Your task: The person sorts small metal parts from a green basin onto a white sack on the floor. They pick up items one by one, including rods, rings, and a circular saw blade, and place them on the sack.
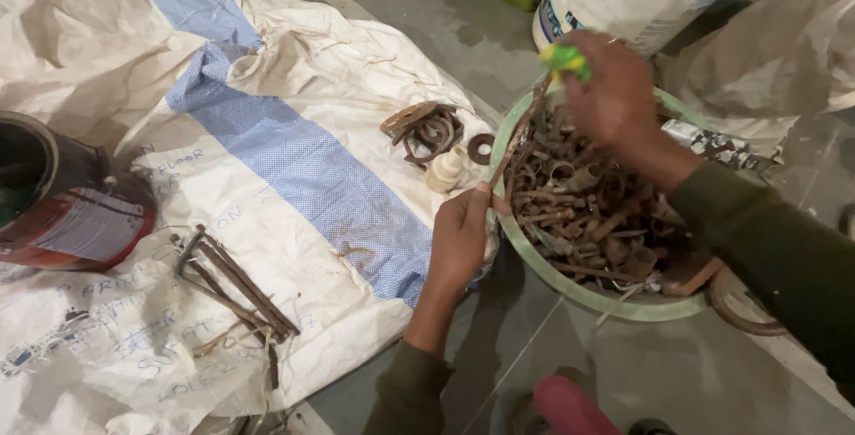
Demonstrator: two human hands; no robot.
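While both hands work over it, the scene reads so:
Rod: a thin rusty metal rod (519, 137) slants across the basin's near-left rim, pinched low by the closed left hand (460, 241).
Right hand: the right hand (606, 88) is closed on a green-yellow handle (565, 59) (tool end hidden).
Basin: the round pale-green basin (570, 288) holds rough brown scrap.
Sack: a woven white sack (294, 70) with a blue stripe carries rusty rings (426, 129).

A basin (534, 261) of bolts sits right of centre; a sack (294, 88) spreads left, rods (236, 288) and rings (427, 128) on it.
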